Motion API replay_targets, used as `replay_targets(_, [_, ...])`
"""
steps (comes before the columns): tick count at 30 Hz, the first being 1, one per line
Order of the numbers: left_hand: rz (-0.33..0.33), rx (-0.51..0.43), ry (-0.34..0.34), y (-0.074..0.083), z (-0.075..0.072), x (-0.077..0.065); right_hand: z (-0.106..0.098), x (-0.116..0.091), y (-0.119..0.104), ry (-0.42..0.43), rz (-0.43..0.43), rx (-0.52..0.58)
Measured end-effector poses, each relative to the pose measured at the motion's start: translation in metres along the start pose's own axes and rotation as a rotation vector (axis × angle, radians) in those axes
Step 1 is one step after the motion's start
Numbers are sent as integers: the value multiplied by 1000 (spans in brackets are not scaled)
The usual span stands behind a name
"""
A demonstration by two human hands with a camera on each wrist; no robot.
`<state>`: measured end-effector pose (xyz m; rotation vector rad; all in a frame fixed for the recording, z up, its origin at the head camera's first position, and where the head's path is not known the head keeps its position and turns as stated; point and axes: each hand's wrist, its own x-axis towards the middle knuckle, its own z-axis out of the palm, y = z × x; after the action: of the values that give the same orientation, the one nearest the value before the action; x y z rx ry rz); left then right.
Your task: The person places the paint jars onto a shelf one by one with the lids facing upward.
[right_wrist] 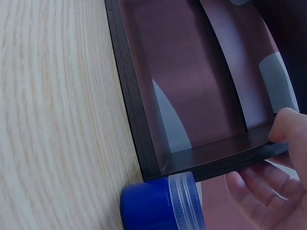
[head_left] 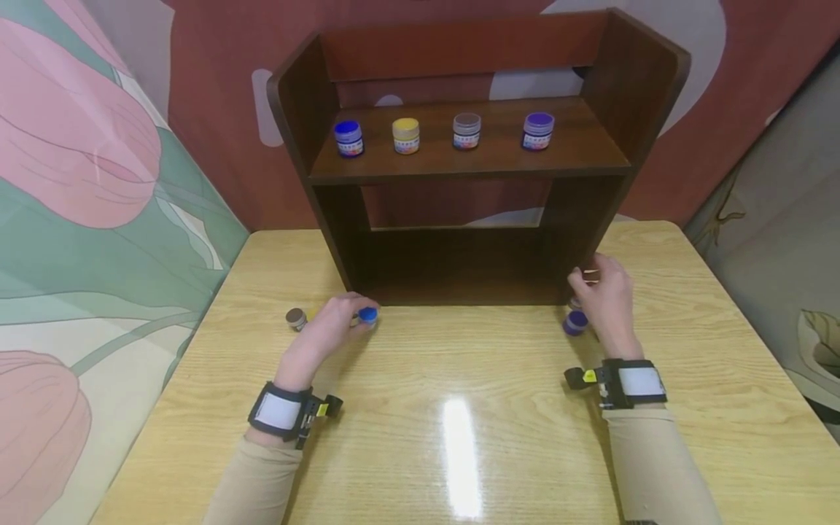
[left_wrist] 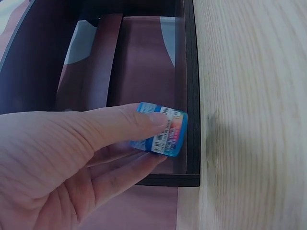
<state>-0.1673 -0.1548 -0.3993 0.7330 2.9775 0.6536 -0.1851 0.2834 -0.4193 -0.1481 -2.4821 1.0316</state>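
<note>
My left hand (head_left: 326, 332) pinches a small blue paint jar (left_wrist: 160, 129) between thumb and fingers, close to the shelf's lower left front corner. The dark brown wooden shelf (head_left: 459, 266) stands upright on the table. At its right side panel, my right hand (head_left: 607, 295) has the thumb on the panel's front edge and the fingers round the outer side, as the right wrist view shows. A purple-blue paint jar (right_wrist: 148, 206) stands below that hand by the shelf's corner, with another jar behind it partly hidden.
On the shelf's upper board stand a blue jar (head_left: 349, 138), a yellow jar (head_left: 406, 136), a brown jar (head_left: 467, 131) and a purple jar (head_left: 538, 131). Another brown jar (head_left: 297, 319) sits left of my left hand, with something yellow partly hidden beside it. Patterned cloth hangs behind the table (head_left: 420, 408).
</note>
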Motion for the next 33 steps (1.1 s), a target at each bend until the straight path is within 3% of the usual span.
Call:
replay_targets(18, [57,18,71,3,0,0,0,1,0,36,-38,-6])
replay_targets(33, [103,-49,136,7,1,2,0,-1,1,13,-34,-16])
